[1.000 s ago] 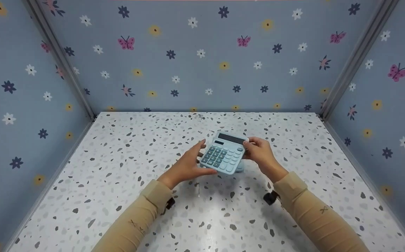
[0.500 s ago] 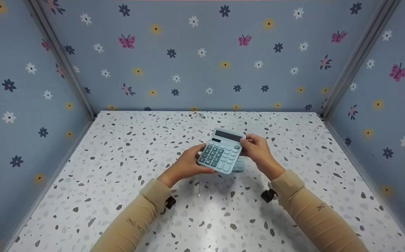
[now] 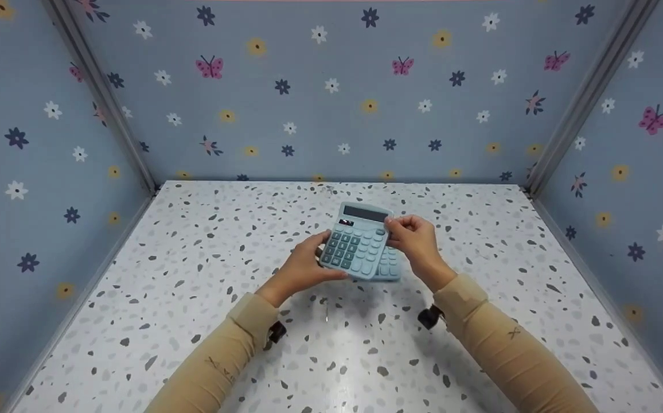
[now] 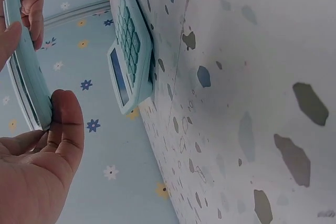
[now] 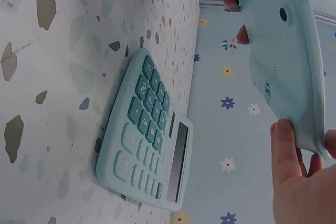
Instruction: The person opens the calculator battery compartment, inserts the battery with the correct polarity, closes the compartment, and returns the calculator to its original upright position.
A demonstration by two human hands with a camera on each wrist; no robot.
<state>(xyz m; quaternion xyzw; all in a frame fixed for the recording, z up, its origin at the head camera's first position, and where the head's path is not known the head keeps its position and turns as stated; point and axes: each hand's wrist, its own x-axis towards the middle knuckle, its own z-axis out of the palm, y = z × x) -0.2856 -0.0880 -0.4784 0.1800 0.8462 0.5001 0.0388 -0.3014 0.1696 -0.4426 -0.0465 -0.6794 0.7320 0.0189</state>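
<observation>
Both hands grip a light teal calculator (image 3: pixel 351 252) held above the table, its keys and dark display facing up in the head view. My left hand (image 3: pixel 303 267) pinches its lower left part, thumb along the near edge. At its upper right edge, the right hand (image 3: pixel 421 246) pinches it between thumb and fingers. A second teal calculator (image 3: pixel 390 267) lies on the table beneath, partly hidden in the head view. From the right wrist, the lower calculator (image 5: pixel 137 140) shows its keys and display, and the raised one (image 5: pixel 294 61) shows its plain back.
The white speckled tabletop (image 3: pixel 222 241) spreads around the hands. A blue floral back wall (image 3: pixel 320 115) and matching side walls enclose it, with grey metal posts (image 3: pixel 584 97) at the corners. A small black device (image 3: pixel 429 317) sits at the right wrist.
The held calculator has shifted left and away from me. The right hand moved the same way, while the left hand moved slightly. More of the lower calculator is visible.
</observation>
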